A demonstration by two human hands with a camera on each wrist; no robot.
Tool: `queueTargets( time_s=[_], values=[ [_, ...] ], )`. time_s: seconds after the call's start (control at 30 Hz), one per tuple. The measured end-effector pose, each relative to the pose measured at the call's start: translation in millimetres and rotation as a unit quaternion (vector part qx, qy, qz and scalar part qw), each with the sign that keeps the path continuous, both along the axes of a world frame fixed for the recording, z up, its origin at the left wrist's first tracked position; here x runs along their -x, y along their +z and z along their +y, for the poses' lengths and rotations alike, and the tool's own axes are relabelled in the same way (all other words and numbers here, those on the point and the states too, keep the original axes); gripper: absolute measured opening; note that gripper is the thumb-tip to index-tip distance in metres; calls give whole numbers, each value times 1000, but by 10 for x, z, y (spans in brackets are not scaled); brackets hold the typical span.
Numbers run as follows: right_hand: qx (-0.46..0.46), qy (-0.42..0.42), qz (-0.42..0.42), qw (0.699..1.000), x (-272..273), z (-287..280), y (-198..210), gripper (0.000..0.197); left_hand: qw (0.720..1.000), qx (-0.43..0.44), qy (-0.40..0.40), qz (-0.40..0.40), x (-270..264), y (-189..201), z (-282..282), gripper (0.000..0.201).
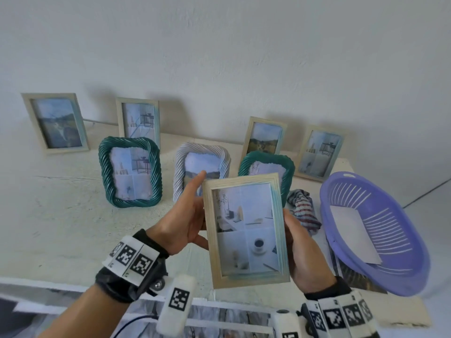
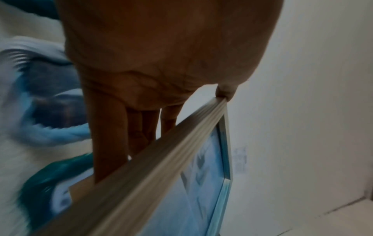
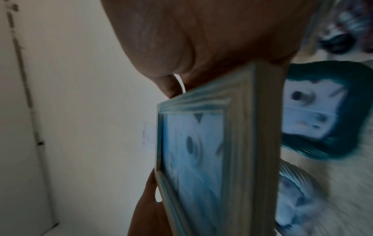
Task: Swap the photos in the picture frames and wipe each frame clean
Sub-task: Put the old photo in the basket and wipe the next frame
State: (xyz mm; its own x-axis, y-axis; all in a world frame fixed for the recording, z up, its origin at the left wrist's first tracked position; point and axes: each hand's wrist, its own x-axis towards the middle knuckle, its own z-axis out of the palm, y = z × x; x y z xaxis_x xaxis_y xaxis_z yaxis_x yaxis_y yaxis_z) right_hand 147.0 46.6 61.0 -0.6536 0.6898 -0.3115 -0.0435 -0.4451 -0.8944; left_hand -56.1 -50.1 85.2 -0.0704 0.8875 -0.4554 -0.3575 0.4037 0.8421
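Note:
I hold a light wooden frame (image 1: 246, 230) upright above the table, its photo with a coffee cup facing me. My left hand (image 1: 189, 215) grips its left edge, thumb in front and fingers behind. My right hand (image 1: 302, 250) grips the right edge the same way. The left wrist view shows the fingers (image 2: 109, 135) running behind the frame (image 2: 161, 167). In the right wrist view the frame (image 3: 201, 151) sits under my palm (image 3: 201, 32). A striped cloth (image 1: 303, 211) lies on the table to the right.
Several wooden frames (image 1: 55, 121) stand along the wall. In front stand a green twisted frame (image 1: 130, 172), a white twisted one (image 1: 180, 167) and another green one (image 1: 266, 162). A purple basket (image 1: 390, 230) holding a sheet of paper (image 1: 353, 232) sits at the right.

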Motion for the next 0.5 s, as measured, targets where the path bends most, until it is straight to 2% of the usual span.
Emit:
queueTargets(
  time_s=[0.07,0.13,0.2,0.27,0.37,0.5],
  values=[
    [-94,23,-8,995,61,120,192,38,999,-25,16,37,88,173,78,79],
    [-205,20,2,978,152,277,404,33,995,-57,34,78,223,376,174,77],
    [-320,5,7,947,275,459,666,21,988,-89,50,117,398,612,292,76],
    [-417,-2,-4,909,471,672,930,18,979,-113,67,158,605,861,436,76],
    [-500,-27,-27,865,888,993,1294,23,961,-143,86,219,942,1226,702,72],
    [-529,3,-77,845,1474,1398,1608,38,948,-147,92,267,1471,1462,1122,66]
  ],
)
